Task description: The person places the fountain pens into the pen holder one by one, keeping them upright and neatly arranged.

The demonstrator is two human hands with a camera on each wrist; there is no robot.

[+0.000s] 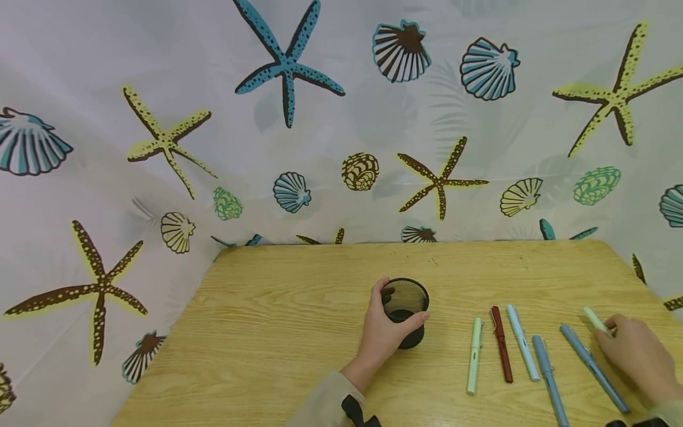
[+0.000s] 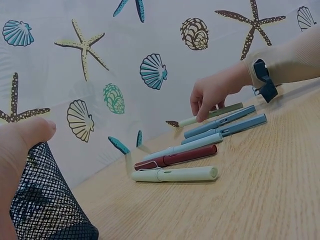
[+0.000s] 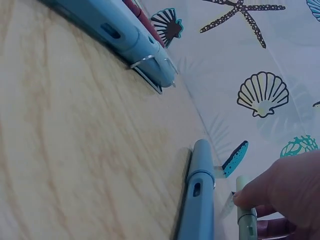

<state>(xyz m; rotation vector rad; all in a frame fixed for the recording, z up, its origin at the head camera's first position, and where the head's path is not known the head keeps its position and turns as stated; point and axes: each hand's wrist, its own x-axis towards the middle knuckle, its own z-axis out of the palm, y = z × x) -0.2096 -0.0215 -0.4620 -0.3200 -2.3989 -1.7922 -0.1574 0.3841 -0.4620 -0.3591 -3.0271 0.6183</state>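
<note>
My left hand (image 1: 380,335) grips a black mesh pen cup (image 1: 408,295), thumb and fingers on opposite sides of its rim; the cup stands on the table with its mouth tipped toward the head camera. At the far right of a row of pens, my right hand (image 1: 637,356) pinches a pale green pen (image 1: 593,319) between thumb and fingers. Whether that pen still touches the wood I cannot tell. Closest to this hand lies a blue pen (image 3: 197,210), clip side up, a short gap away in the right wrist view.
Between the hands lie another pale green pen (image 1: 474,356), a dark red pen (image 1: 501,344), a light blue pen (image 1: 523,344) and a second blue pen (image 1: 549,379). The wooden table (image 1: 256,314) meets a curtain (image 1: 331,130) printed with shells and starfish behind.
</note>
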